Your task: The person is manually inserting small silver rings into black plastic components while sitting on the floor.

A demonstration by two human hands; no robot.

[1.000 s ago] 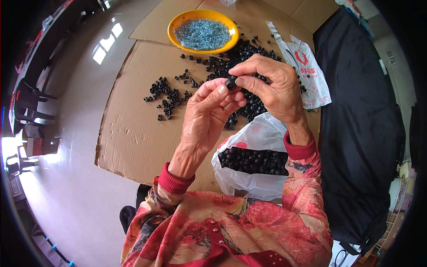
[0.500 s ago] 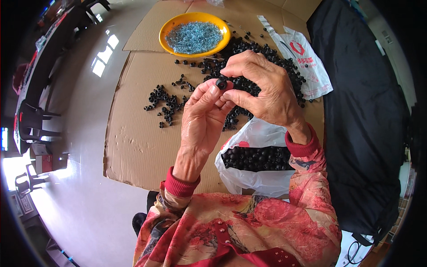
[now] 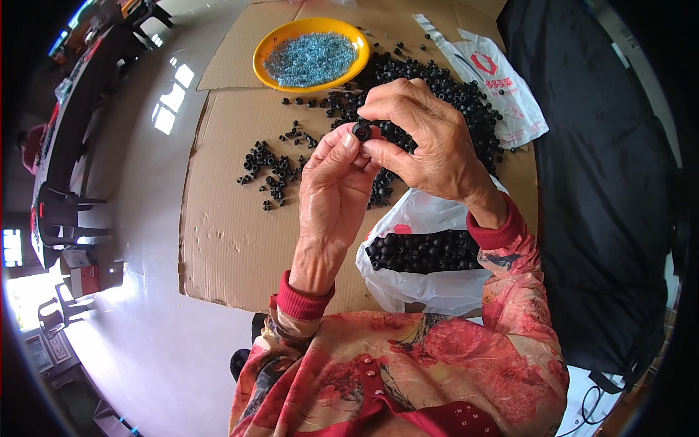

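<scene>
In front of me, my left hand (image 3: 329, 178) pinches a small round hollow black plastic piece (image 3: 361, 132) between thumb and fingertips. Its opening faces up toward me. My right hand (image 3: 440, 146) curves in from the right, closed at the same piece, its thumb against the side and its index fingertip just above. The right fingers partly hide the far pile of loose black pieces (image 3: 466, 91). Below my right wrist, a white plastic bag (image 3: 437, 297) lies spread, holding round black pieces (image 3: 422, 251) with holes.
An orange bowl (image 3: 260, 73) of pale blue translucent bits (image 3: 313, 58) stands at the far side. Smaller black pieces (image 3: 269, 164) lie scattered on the cardboard (image 3: 226, 247) to the left. A printed white bag (image 3: 517, 109) is at far right, beside a black cloth-covered object (image 3: 590, 218).
The view has shifted slightly. Both hands stay together at the black piece; the right index fingertip sits a little closer over it, and the piece's opening shows more fully.
</scene>
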